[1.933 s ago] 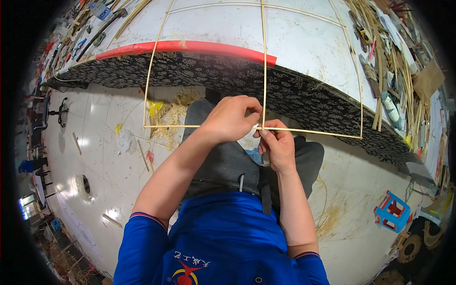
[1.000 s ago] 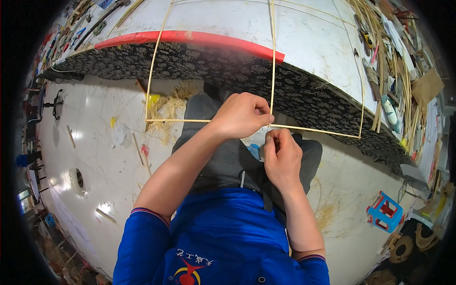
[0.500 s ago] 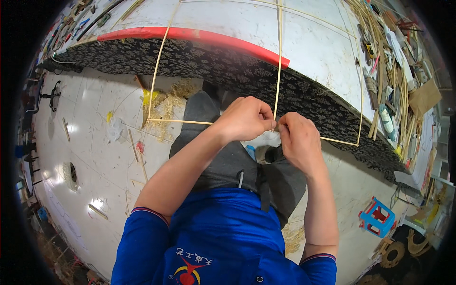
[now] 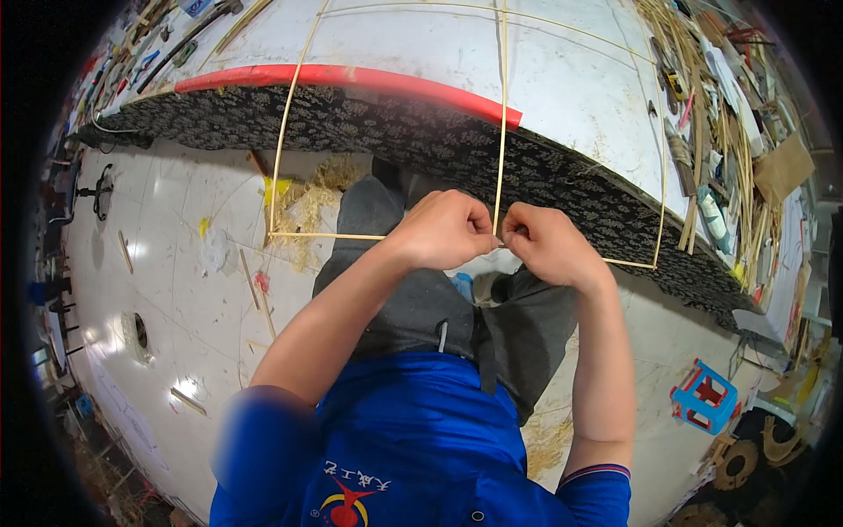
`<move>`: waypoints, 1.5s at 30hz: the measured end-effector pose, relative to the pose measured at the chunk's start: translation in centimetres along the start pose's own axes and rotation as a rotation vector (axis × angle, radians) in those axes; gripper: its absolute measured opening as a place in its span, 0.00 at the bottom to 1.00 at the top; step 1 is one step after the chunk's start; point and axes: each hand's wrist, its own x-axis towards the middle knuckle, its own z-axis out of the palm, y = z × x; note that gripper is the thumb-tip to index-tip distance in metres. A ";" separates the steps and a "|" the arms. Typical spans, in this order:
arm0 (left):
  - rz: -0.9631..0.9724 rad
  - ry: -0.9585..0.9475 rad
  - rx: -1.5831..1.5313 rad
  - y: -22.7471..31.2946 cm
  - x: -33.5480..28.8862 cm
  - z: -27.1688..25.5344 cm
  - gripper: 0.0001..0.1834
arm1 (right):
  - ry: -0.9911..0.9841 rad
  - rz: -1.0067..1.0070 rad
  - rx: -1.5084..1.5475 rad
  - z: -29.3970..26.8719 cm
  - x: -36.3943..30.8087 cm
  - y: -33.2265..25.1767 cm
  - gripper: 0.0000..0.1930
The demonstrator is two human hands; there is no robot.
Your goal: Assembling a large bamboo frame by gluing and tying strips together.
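A rectangular frame of thin, pale bamboo strips [image 4: 284, 140] reaches from my lap over the edge of the white table. Its middle strip [image 4: 502, 114] meets the near strip [image 4: 327, 235] between my hands. My left hand [image 4: 446, 230] is closed, thumb and forefinger pinching the frame at that joint. Just to the right, my right hand [image 4: 553, 244] has its fingers curled and pinched close against the same spot. Whatever lies in its fingertips is too small to make out. The far side of the frame lies over the table.
A red strip [image 4: 351, 77] covers part of the table edge, above a dark patterned cloth [image 4: 342, 114]. Bamboo strips and tools [image 4: 702, 132] crowd the table's right side. Wood shavings [image 4: 303, 211] lie on the floor; a blue-and-red stool [image 4: 705, 397] stands at right.
My right hand has turned at the wrist, and its fingers have curled in more. The joint between my hands has shifted slightly left in view.
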 end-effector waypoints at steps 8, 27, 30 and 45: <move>-0.004 0.027 0.007 0.5 -0.3 -0.1 0.13 | -0.173 0.028 -0.125 -3.6 0.2 -1.4 0.09; -0.056 0.024 -0.024 0.4 -0.2 0.0 0.10 | 0.585 -0.175 -0.393 -1.3 -3.5 -2.1 0.06; -0.051 0.017 -0.019 0.7 -0.1 0.0 0.10 | 0.600 -0.270 -0.288 1.4 -4.7 -2.5 0.08; -0.038 0.001 -0.030 -0.2 0.2 0.3 0.11 | 0.831 -0.124 0.389 7.7 -7.9 -0.3 0.06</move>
